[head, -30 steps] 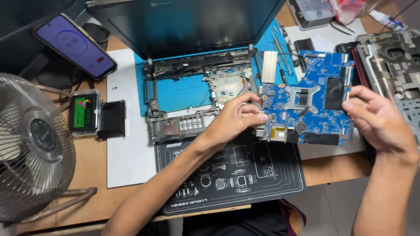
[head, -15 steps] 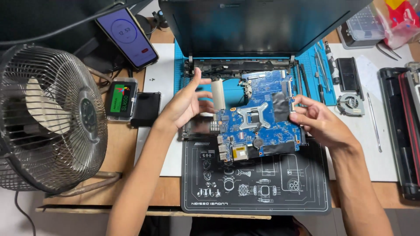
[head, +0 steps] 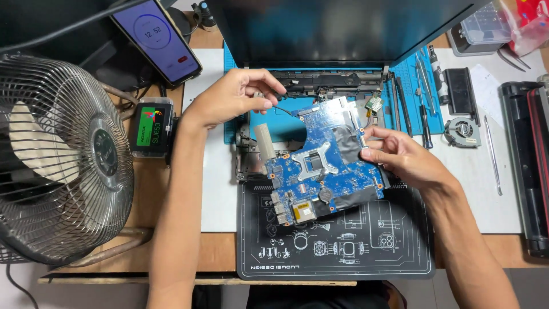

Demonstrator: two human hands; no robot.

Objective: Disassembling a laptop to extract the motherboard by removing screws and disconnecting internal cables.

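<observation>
Right hand [head: 400, 157] is gripping the blue motherboard [head: 323, 171] at its right edge, fingers closed on it, holding it tilted over the open laptop chassis [head: 320, 86] at frame centre. Board's long axis is running from lower left to upper right. Left hand [head: 240, 97] is sitting up-left of the board, fingertips pinched on a thin black cable [head: 286, 109] leading to the board's top corner. Right hand is nearer the board body. Desk fan [head: 57, 160] is sitting far left on the counter [head: 143, 194]; black work mat [head: 337, 240] below.
</observation>
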